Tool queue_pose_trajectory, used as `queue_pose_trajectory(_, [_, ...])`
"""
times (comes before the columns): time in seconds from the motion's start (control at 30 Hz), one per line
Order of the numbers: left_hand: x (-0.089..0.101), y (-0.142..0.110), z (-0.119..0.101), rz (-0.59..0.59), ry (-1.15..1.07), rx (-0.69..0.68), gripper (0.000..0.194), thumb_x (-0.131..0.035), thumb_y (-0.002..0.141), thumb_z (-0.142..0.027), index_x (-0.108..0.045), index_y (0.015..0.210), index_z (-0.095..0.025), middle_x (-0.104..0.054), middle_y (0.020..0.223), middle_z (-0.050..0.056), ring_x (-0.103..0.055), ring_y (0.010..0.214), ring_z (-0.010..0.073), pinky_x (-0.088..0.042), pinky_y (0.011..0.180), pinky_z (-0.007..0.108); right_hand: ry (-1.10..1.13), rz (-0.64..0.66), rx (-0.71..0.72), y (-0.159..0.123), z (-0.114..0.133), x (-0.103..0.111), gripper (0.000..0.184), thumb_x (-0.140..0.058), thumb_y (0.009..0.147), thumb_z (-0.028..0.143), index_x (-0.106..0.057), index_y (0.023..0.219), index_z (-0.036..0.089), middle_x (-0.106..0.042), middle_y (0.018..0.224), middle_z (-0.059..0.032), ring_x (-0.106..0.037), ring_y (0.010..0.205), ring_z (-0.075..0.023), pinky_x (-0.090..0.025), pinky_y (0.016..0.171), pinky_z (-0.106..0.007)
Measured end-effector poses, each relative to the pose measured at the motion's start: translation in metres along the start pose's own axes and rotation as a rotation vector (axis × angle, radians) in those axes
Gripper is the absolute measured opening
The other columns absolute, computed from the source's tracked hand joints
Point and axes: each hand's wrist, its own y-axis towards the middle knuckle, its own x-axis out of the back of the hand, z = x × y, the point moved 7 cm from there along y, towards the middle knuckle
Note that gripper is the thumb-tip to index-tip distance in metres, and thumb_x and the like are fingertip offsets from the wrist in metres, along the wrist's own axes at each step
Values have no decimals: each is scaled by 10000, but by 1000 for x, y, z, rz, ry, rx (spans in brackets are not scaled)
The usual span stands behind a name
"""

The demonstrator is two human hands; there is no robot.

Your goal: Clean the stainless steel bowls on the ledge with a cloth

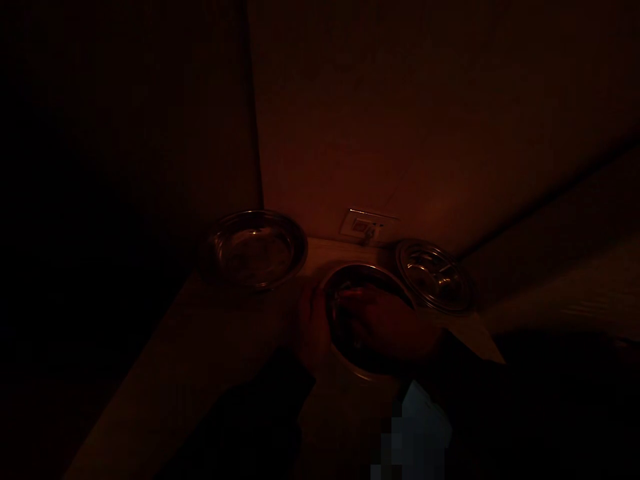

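The scene is very dark. A steel bowl (367, 277) sits on a counter (200, 360) in front of me. My left hand (313, 330) rests against the bowl's left rim, fingers seemingly curled on it. My right hand (390, 327) reaches inside the bowl; its fingers are dim and what they hold, if anything, is hidden. Both sleeves are dark.
A steel plate (255, 248) leans at the back left near the wall corner. Another steel dish (434, 277) leans at the back right. A wall socket (364, 225) sits just above the counter. A pale object (417, 420) lies near my chest.
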Motion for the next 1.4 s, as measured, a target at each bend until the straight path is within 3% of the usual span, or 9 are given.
queue_pose_trajectory(0.17, [-2, 1, -3, 25, -35, -31, 277, -389, 904, -308, -615, 997, -179, -678, 1056, 79, -618, 983, 213, -444, 901, 344, 52, -26, -21, 0, -11, -2, 358, -459, 882, 166, -574, 1218, 117, -578, 1306, -167, -545, 1198, -276, -403, 1037, -458])
queue_pose_trajectory(0.43, [4, 2, -6, -56, -8, -65, 272, -400, 890, -285, -618, 1004, -168, -674, 1091, 85, -609, 1033, 219, -435, 940, 340, 185, 89, 103, 2, 5, -2, 432, -420, 891, 164, -538, 1301, 99, -485, 1415, -169, -391, 1348, -261, -302, 1124, -468])
queue_pose_trajectory(0.67, [3, 1, -3, -43, 14, -31, 273, -405, 876, -281, -615, 1005, -162, -669, 1106, 93, -604, 1044, 224, -431, 933, 344, 263, 263, 252, -20, 22, 3, 377, -491, 847, 94, -624, 1197, 141, -615, 1269, -104, -476, 1273, -202, -361, 1093, -365])
queue_pose_trajectory(0.77, [0, 2, -5, 9, 37, -77, 278, -393, 880, -306, -622, 961, -172, -676, 1039, 82, -614, 989, 222, -433, 910, 351, 187, 198, 225, -16, 17, 2, 397, -483, 844, 96, -599, 1223, 109, -589, 1300, -130, -470, 1277, -221, -341, 1105, -388])
queue_pose_trajectory(0.9, [1, 3, -5, -7, 50, -56, 265, -395, 878, -293, -620, 943, -169, -674, 1014, 84, -607, 972, 224, -429, 908, 353, 84, 87, 178, -4, 11, 1, 418, -487, 842, 110, -572, 1250, 79, -545, 1347, -159, -472, 1266, -257, -322, 1110, -424])
queue_pose_trajectory(1.13, [-3, 3, -5, 43, -7, -117, 263, -396, 879, -309, -617, 911, -170, -671, 942, 51, -601, 894, 189, -430, 844, 309, 191, 256, 281, -24, 24, 1, 306, -498, 837, 87, -649, 1097, 144, -647, 1147, -89, -560, 1128, -203, -429, 1003, -332])
queue_pose_trajectory(1.23, [-3, 3, -8, 52, 40, -148, 251, -393, 875, -298, -611, 858, -175, -661, 863, 37, -595, 826, 184, -429, 802, 309, 176, 199, 275, -21, 20, -1, 343, -498, 836, 91, -621, 1155, 116, -604, 1247, -118, -513, 1202, -225, -386, 1056, -369])
queue_pose_trajectory(1.4, [-1, 5, -9, 45, 45, -120, 274, -390, 872, -290, -621, 943, -160, -685, 957, 66, -617, 901, 207, -433, 839, 328, 102, 100, 151, -5, 8, -2, 425, -499, 834, 105, -567, 1254, 106, -541, 1346, -150, -467, 1265, -268, -358, 1082, -445])
